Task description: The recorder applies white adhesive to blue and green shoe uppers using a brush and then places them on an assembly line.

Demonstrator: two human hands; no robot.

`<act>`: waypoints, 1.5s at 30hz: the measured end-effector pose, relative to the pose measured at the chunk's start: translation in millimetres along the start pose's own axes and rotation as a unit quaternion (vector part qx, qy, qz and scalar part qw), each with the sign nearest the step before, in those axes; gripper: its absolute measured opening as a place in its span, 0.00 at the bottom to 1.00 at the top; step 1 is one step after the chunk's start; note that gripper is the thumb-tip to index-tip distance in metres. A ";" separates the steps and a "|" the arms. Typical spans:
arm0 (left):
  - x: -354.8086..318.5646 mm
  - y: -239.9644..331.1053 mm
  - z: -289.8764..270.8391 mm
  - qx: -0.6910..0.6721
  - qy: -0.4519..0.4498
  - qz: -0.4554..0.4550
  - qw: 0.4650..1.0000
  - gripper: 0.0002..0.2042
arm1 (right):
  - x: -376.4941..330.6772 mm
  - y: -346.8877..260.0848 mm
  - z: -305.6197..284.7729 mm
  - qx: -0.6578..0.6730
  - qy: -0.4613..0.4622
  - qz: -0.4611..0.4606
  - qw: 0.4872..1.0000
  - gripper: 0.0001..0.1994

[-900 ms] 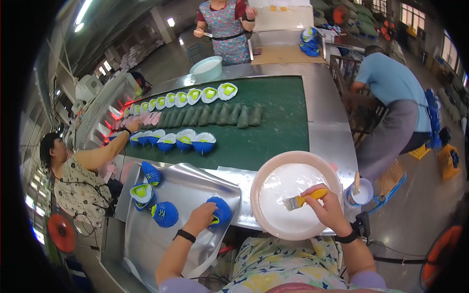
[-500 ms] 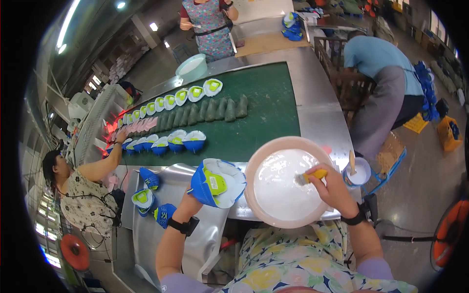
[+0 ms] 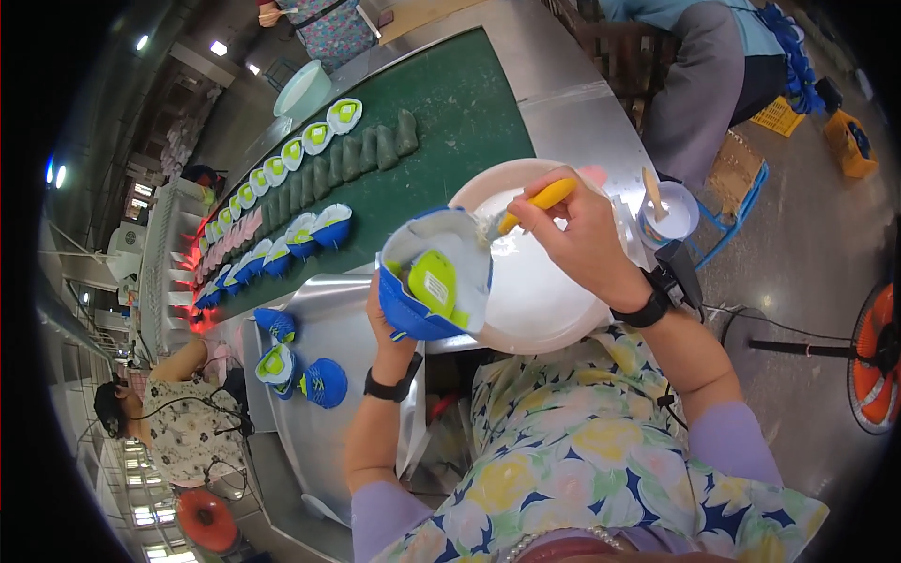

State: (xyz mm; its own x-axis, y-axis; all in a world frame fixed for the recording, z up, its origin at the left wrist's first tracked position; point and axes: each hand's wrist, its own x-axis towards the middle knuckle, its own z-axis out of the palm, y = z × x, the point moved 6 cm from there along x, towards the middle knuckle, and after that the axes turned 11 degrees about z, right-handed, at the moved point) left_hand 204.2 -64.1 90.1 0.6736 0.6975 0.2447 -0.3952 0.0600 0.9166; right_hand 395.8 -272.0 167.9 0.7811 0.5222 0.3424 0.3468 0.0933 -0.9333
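A green belt [image 3: 469, 108] is edged by metal across the far side of the workshop. At the near side, a blue shoe upper [image 3: 402, 302] is held left of a pale pink basin [image 3: 526, 343] by the left hand [image 3: 385, 328], its fingers mostly hidden behind the upper. A yellow-handled brush [image 3: 552, 193] is pinched between the right hand's [image 3: 584, 239] closed thumb and fingers, its bristles placed at the upper's right rim.

A factory workshop: shoe parts [image 3: 274, 170] stand in rows along a green belt [image 3: 469, 103], whose left end meets a red-lit machine [image 3: 167, 253]; people [image 3: 192, 427] surround it, with floor fans [image 3: 880, 359] and yellow crates [image 3: 777, 116] nearby.
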 end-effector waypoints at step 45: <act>-52.4 -32.7 83.7 -0.242 -0.067 -0.327 0.911 0.20 | -23.3 -16.4 -19.9 -0.027 -0.193 -0.093 0.976 0.08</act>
State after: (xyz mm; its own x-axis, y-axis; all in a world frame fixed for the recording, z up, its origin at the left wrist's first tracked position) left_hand 234.1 -162.4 73.8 0.9210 0.3083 -0.2381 -0.0895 0.7624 0.6409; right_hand 382.2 -302.6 177.4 0.4518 0.7819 0.4294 0.4986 0.1778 -0.8484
